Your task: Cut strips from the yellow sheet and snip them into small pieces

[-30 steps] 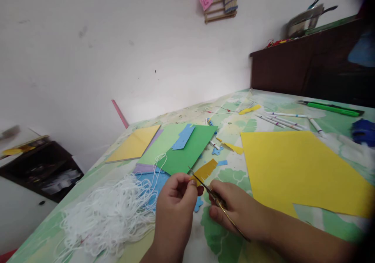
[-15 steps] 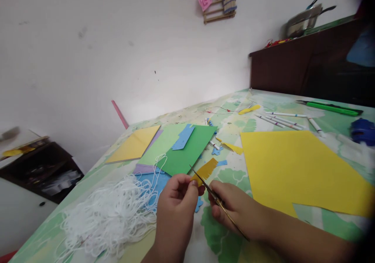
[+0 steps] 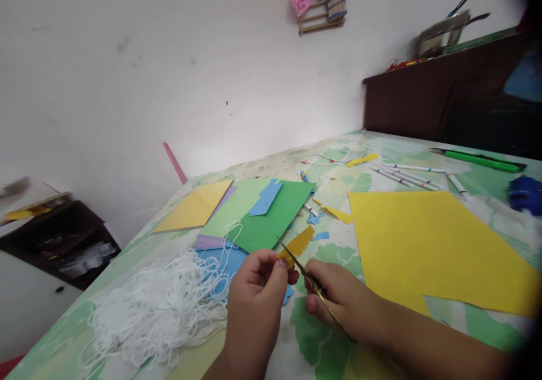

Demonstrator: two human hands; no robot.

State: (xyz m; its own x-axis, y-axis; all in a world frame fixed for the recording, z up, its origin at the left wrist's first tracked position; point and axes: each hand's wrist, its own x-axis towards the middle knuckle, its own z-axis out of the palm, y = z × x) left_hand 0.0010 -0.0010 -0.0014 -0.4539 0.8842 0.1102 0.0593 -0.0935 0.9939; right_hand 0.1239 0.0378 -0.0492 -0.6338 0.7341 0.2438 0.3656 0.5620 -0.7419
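Note:
A small dark-yellow paper piece [image 3: 304, 241] with short slits along its lower edge is pinched between the thumb and fingers of my left hand [image 3: 257, 289]. My right hand [image 3: 339, 295] is closed around the handles of the scissors [image 3: 314, 284], just right of my left hand. The blades point up and left and lie over the paper piece, near my left fingertips. Whether the blades are fully closed is hard to tell. Beyond my hands lies a green sheet [image 3: 275, 225] with a blue cut piece [image 3: 266, 198] on it.
White string [image 3: 156, 312] is heaped at the left. A large yellow sheet [image 3: 423, 244] lies at the right. Behind it are white markers [image 3: 406, 175], a green cutter [image 3: 483, 160] and a blue object [image 3: 525, 193]. Yellow sheets [image 3: 192, 206] lie at the back left; blue scraps [image 3: 313, 218] lie mid-table.
Both hands, the paper piece and the scissors have kept nearly the same place. The whole view has shifted slightly.

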